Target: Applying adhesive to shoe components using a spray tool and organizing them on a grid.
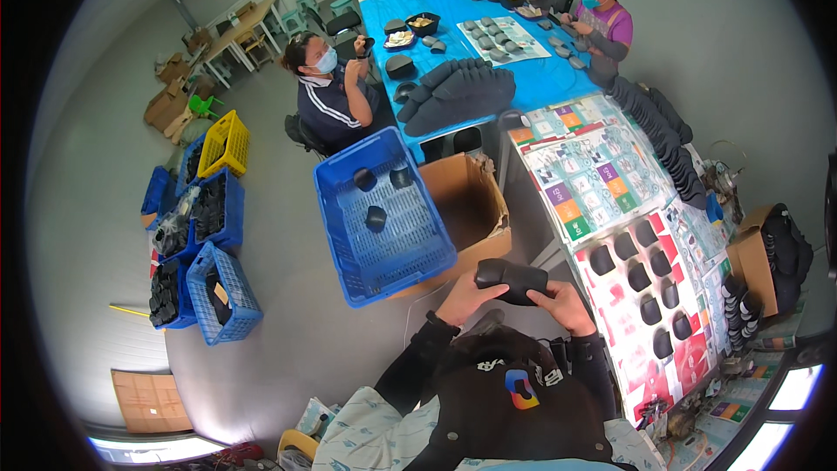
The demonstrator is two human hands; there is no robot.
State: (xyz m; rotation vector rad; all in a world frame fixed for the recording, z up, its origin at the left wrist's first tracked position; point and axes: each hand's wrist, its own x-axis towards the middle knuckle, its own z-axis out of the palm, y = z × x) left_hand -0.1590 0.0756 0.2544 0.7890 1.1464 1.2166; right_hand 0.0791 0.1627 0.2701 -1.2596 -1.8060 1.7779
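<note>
In front of my chest I hold a black moulded case (514, 279), smooth, with two rounded halves side by side. My left hand (466, 299) grips its left end with the thumb along the near edge. The right end is pinched by my right hand (565, 306), thumb on the near side. Just beyond my hands a blue plastic crate (349, 274) rests tilted on an open cardboard box (488, 242). Inside the crate lie three small black moulded pieces (376, 218). To my right, several similar black pieces (639, 276) sit in rows on a red and white printed sheet (629, 336).
A long blue-covered table (532, 92) holds stacked black pieces (458, 92). One person (336, 105) sits at its left; two people (603, 22) work at its far right. Filled crates (228, 296) stand on the floor at left. A cardboard box (748, 255) stands at right.
</note>
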